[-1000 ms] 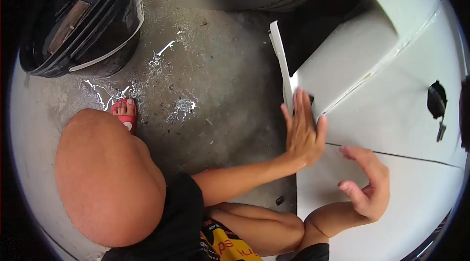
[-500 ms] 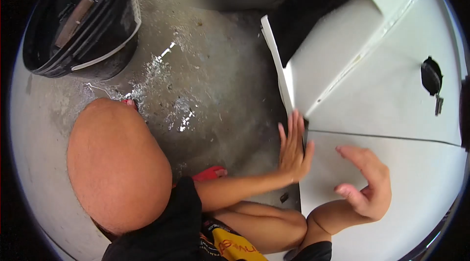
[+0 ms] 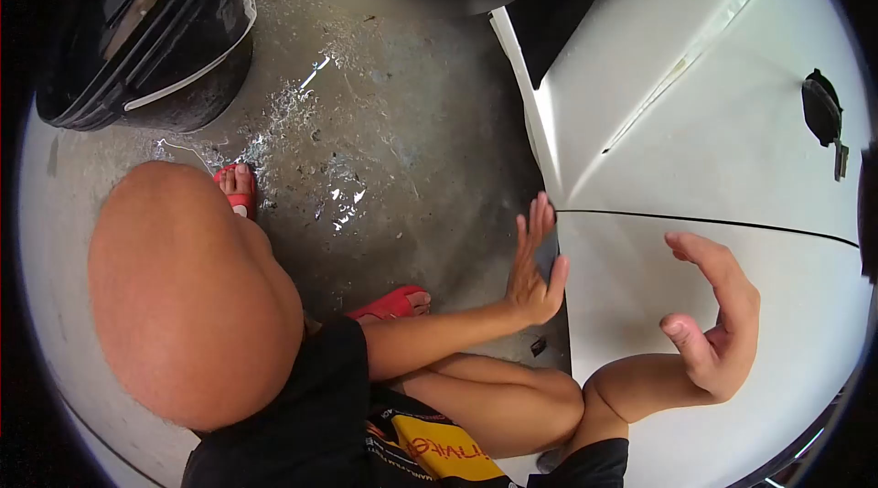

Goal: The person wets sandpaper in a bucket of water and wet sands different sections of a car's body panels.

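My left hand [image 3: 535, 273] is at the lower edge of a white car body panel [image 3: 631, 305], fingers stretched and thumb apart. Its fingertips are near the end of the dark seam [image 3: 704, 218] between two panels; whether they touch the edge I cannot tell. My right hand [image 3: 722, 323] is over the same panel, fingers curved and thumb apart, with nothing between them. Beyond the seam, another white panel [image 3: 732, 131] has a raised crease and a dark oval recess [image 3: 822, 108] with a small fitting hanging beside it.
On the wet concrete floor [image 3: 421, 150] at the upper left stands a black bucket [image 3: 197, 76] with a pale handle and a brownish block [image 3: 137, 12] inside. A white flange [image 3: 521, 58] juts out along the panel's edge. My bent knees and red sandals [image 3: 393, 303] occupy the lower left.
The view has shifted a little. My left hand's fingers, earlier overlapping the panel corner at the seam, now sit slightly left of it. My right hand appears farther right, still curved.
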{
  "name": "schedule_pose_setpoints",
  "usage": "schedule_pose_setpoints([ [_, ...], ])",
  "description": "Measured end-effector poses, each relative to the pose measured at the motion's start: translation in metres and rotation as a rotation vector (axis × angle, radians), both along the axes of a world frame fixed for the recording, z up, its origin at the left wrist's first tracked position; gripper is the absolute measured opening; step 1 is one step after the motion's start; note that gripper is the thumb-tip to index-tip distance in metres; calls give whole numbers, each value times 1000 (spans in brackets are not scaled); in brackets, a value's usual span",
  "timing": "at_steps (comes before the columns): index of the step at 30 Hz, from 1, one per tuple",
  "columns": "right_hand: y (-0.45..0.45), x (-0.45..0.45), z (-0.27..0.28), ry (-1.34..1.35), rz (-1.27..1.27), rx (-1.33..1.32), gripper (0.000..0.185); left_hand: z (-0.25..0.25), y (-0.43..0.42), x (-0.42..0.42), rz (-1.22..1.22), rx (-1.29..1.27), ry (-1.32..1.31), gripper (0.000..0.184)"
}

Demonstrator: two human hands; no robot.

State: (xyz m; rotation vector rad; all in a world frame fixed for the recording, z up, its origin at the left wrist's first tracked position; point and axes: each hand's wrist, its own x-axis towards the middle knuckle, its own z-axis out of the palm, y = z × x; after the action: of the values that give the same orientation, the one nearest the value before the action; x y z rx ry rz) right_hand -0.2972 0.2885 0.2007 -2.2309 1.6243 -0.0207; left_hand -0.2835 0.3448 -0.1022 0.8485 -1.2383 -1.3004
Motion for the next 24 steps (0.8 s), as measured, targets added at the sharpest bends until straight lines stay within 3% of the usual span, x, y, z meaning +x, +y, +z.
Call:
schedule_pose_setpoints([
  [7,-8,7,-10,23,108,88,65,9,-20,-30,68,48,59,71],
  [10,-4,5,-8,42,47,67,63,20,-74,-19,203,54,72,69],
  [17,-8,10,-8,48,106,108,65,8,-26,-25,110,27,62,71],
  [21,2,15,0,59,21,22,65,2,-109,-20,246,110,103,73],
  [24,1,17,-5,44,102,65,63,-3,-80,-20,212,62,69,71],
])
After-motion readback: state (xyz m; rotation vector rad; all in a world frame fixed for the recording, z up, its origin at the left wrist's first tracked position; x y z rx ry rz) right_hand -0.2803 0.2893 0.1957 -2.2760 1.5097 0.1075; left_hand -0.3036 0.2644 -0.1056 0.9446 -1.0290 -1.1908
